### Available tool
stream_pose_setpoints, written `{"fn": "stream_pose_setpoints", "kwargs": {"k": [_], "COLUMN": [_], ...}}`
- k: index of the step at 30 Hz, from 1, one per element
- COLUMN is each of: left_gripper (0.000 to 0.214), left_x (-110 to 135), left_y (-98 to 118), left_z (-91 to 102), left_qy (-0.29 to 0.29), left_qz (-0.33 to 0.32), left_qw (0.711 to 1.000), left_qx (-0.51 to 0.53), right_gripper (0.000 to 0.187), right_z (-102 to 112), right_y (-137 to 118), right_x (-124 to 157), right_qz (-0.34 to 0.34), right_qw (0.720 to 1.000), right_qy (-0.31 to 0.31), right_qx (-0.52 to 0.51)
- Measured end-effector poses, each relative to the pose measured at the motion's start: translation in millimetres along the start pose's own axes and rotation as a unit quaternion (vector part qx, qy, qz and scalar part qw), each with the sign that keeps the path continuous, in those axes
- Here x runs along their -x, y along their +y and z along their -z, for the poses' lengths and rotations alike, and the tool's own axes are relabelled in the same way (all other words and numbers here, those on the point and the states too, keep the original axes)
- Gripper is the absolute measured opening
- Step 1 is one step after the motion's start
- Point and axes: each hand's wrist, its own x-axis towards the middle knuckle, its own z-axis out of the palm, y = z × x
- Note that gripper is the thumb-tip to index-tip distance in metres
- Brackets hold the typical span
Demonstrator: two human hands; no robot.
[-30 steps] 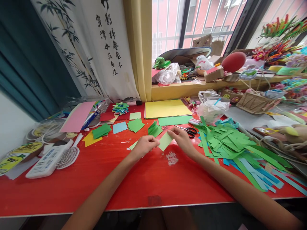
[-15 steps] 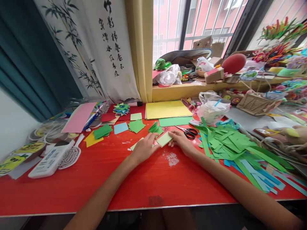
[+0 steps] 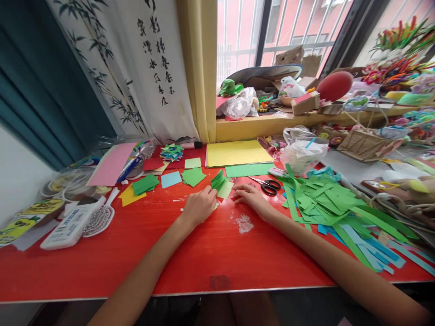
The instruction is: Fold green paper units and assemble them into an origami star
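My left hand (image 3: 201,204) is low over the red table, its fingers bent and closed over a pale green paper (image 3: 216,206). Only an edge of that paper shows; the hand hides the rest. My right hand (image 3: 252,199) holds nothing, with its fingers slightly apart and curved just above the table. Between the two hands lies a pale green paper piece (image 3: 225,190). It touches the darker green folded papers (image 3: 219,179) behind it. Black-handled scissors (image 3: 268,185) rest beyond my right hand.
To the right spreads a heap of green paper strips (image 3: 326,199). Green squares (image 3: 193,176), a light blue square (image 3: 171,179) and a yellow sheet stack (image 3: 238,154) lie behind my hands. A hairbrush (image 3: 100,219) and a white bottle (image 3: 70,226) are at the left.
The pale green folded piece that both hands held now lies by the darker green papers. My right hand has let go; my left has moved slightly left and down to another pale green paper.
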Motion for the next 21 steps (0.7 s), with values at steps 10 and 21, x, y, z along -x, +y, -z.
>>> {"fn": "stream_pose_setpoints", "kwargs": {"k": [10, 21], "left_gripper": [0.039, 0.037], "left_x": [1, 2], "left_y": [-4, -23], "left_z": [-5.9, 13.3], "left_qy": [-0.053, -0.129], "left_qz": [0.010, 0.048], "left_qw": [0.999, 0.989], "left_qx": [-0.002, 0.047], "right_gripper": [0.023, 0.023], "right_z": [-7, -6], "right_y": [-9, -10], "right_x": [6, 8], "right_qz": [0.043, 0.049], "right_qw": [0.976, 0.961], "right_qy": [-0.069, -0.102], "right_qx": [0.203, 0.251]}}
